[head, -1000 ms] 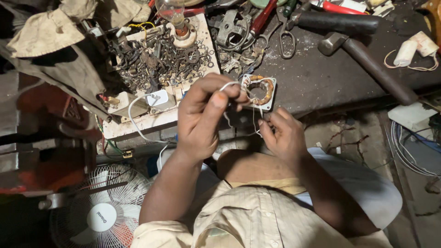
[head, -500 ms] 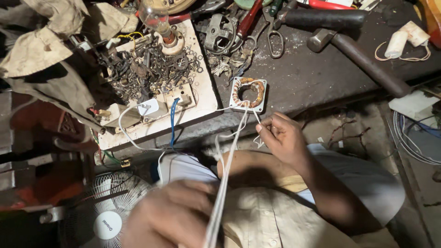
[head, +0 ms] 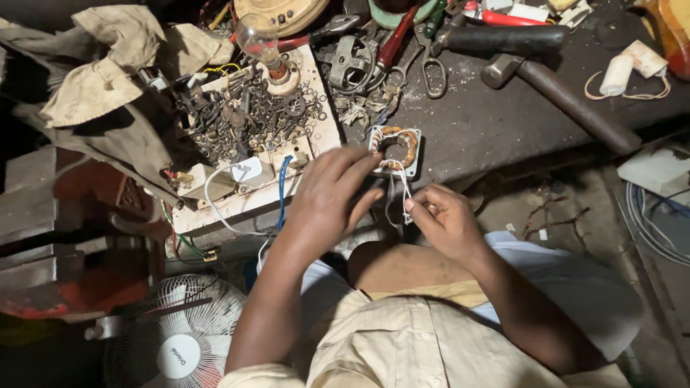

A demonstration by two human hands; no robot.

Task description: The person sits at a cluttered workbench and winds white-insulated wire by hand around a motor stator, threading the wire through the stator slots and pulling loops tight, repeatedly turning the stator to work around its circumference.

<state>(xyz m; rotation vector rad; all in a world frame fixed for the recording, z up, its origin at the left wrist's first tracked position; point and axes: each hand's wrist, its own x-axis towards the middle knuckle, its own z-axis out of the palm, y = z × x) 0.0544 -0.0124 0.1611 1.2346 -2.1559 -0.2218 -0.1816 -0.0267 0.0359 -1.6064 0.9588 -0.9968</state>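
Now, in the head view, the left hand [head: 332, 197] reaches with loosely spread fingers onto the small motor stator [head: 394, 150] at the bench's [head: 489, 122] edge. The right hand [head: 442, 219] pinches white wire [head: 399, 192] below it. Half a second earlier the left hand was drawn back low.

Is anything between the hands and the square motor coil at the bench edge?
Nothing visible. The left hand has its fingers on the coil itself, and the right hand pinches the white wires hanging from it. The hammer and pliers lie apart, farther back.
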